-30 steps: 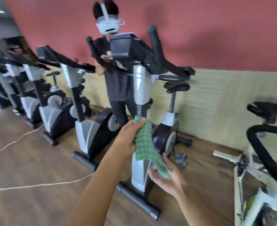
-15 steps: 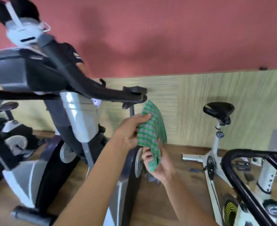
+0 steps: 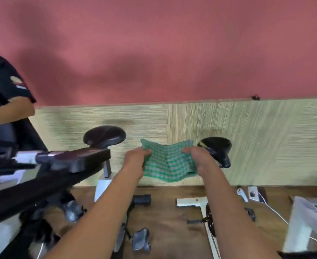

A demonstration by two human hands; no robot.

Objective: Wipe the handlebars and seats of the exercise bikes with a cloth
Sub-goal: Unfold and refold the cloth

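A green checked cloth (image 3: 168, 161) is stretched out in mid-air between my two hands. My left hand (image 3: 136, 161) pinches its left edge and my right hand (image 3: 198, 159) pinches its right edge. Behind my left hand stands the black round seat (image 3: 104, 136) of the near exercise bike. Its black handlebar (image 3: 73, 159) reaches in from the left. Just right of my right hand is the black saddle (image 3: 216, 148) of a white bike.
Another person in a black shirt (image 3: 2, 85) stands at the left edge. Pedals (image 3: 141, 238), a white bike frame (image 3: 206, 206), a white cable (image 3: 271, 208) and a white stand (image 3: 307, 223) lie low on the wooden floor. A red wall with pale panelling runs behind.
The view has swung right and closer to the seats. My hands moved apart and spread the bunched cloth out flat between them.
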